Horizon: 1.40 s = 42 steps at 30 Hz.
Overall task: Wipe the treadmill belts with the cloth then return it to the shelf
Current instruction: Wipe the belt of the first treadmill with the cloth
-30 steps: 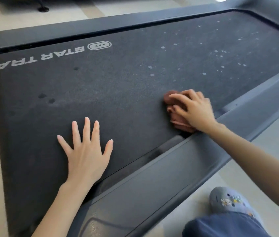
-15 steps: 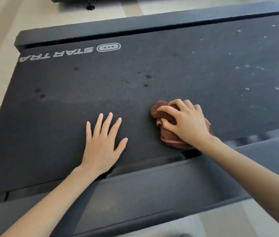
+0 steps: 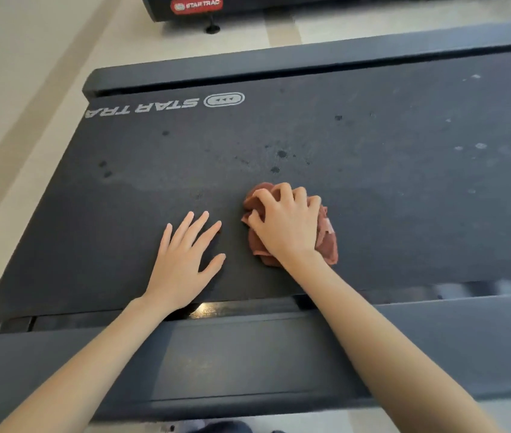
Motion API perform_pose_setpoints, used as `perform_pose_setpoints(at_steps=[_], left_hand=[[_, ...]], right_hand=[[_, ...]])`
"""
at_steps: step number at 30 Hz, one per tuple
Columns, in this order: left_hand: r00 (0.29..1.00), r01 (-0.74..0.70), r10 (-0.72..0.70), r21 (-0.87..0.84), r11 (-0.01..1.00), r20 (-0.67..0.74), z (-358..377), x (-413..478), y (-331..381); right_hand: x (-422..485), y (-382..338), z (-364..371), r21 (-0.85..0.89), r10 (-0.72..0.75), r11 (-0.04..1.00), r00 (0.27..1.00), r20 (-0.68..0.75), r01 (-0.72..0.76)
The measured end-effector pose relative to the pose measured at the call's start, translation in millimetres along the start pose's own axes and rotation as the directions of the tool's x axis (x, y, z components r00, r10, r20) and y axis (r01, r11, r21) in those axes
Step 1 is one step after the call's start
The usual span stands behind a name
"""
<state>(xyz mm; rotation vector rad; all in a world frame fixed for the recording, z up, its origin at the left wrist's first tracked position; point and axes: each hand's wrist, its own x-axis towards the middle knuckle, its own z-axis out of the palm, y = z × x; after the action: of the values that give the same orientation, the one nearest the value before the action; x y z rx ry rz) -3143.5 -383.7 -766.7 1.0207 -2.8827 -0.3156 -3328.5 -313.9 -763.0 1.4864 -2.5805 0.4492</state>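
Right now I see my right hand pressed down on the cloth, a crumpled reddish-brown wad lying on the treadmill belt. My fingers are curled over the top of it and bunch the fabric, so the hand is closed around the cloth; folds of it show past my fingertips on the far side and past my wrist on the right. The cloth sits on the near half of the belt, roughly in the middle of what I can see from left to right.

My left hand lies just beside it on the left, apart from the cloth, palm flat on the belt with the fingers spread and straight, holding nothing. Both forearms reach in over the near side rail of the treadmill, a dark grey strip running along the near edge.

Far from my hands the belt carries dark spots and, toward the right, pale specks. White lettering with an oval logo is printed upside down to me near the far left corner. Beyond the far side rail is pale floor, and at the far edge stands part of another machine with a red label.
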Motion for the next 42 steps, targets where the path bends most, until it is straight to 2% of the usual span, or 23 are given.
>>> perform_pose_setpoints(at_steps=[3,6,9,11,14,16,19,21,23,25,29,31,36,42], left_hand=[[0.997,-0.06,0.062,-0.048,0.997,0.041,-3.8,0.1,-21.0],[0.998,-0.039,0.041,-0.032,0.999,0.046,-13.6,-2.6,-49.4],[0.998,-0.049,0.046,0.045,0.998,0.052,-17.5,-1.3,-62.1],[0.998,-0.059,0.056,0.08,0.995,0.04,-14.3,1.6,-55.0],[0.998,-0.051,0.049,0.076,0.996,0.031,-6.5,6.0,-45.1],[0.998,-0.064,0.063,0.059,0.996,0.027,-5.1,10.0,-46.7],[0.995,-0.09,0.088,0.057,0.994,0.04,-4.7,13.1,-49.8],[0.995,-0.092,0.09,0.049,0.995,0.035,-4.3,12.7,-52.0],[0.996,-0.09,0.089,0.031,0.995,0.021,-5.5,11.4,-54.0],[0.996,-0.09,0.09,0.0,0.996,0.005,-9.2,11.3,-64.3],[0.994,-0.113,0.113,0.026,0.993,0.011,-18.8,5.0,-101.4],[0.985,-0.168,0.167,0.03,0.985,0.036,-21.9,-0.7,-115.2],[0.98,-0.194,0.195,-0.039,0.98,0.028,-23.8,-3.8,-121.6],[0.992,-0.12,0.119,-0.017,0.993,-0.03,-22.7,-9.0,-130.9]], right_hand=[[1.3,41.6,-4.6,0.048,-0.033,0.998,0.999,-0.008,0.034],[-1.5,111.5,-22.0,-0.001,0.142,0.99,0.986,-0.088,-0.143],[-8.2,169.3,-41.1,-0.062,0.297,0.951,0.95,-0.097,-0.304],[-6.2,179.4,-43.3,-0.078,0.367,0.923,0.924,-0.111,-0.376],[4.3,150.6,-32.5,-0.085,0.416,0.899,0.899,-0.139,-0.429],[14.7,110.8,-21.4,-0.063,0.346,0.932,0.93,-0.128,-0.356],[27.1,28.9,-2.1,-0.041,0.135,0.99,0.988,-0.073,-0.139],[30.0,-19.4,11.8,-0.032,-0.015,0.999,0.998,-0.055,0.014],[29.0,-31.0,15.4,-0.007,-0.102,0.995,0.994,-0.03,0.102],[32.4,-6.4,8.3,0.014,-0.066,0.998,0.998,-0.022,0.067],[31.5,69.7,-11.7,-0.026,0.214,0.976,0.973,-0.081,-0.217],[31.7,82.2,-13.2,-0.048,0.252,0.965,0.963,-0.092,-0.257],[34.7,35.7,2.6,-0.065,0.222,0.971,0.968,-0.114,-0.23],[55.0,-61.5,26.0,0.007,-0.041,0.999,0.998,-0.043,0.041]])
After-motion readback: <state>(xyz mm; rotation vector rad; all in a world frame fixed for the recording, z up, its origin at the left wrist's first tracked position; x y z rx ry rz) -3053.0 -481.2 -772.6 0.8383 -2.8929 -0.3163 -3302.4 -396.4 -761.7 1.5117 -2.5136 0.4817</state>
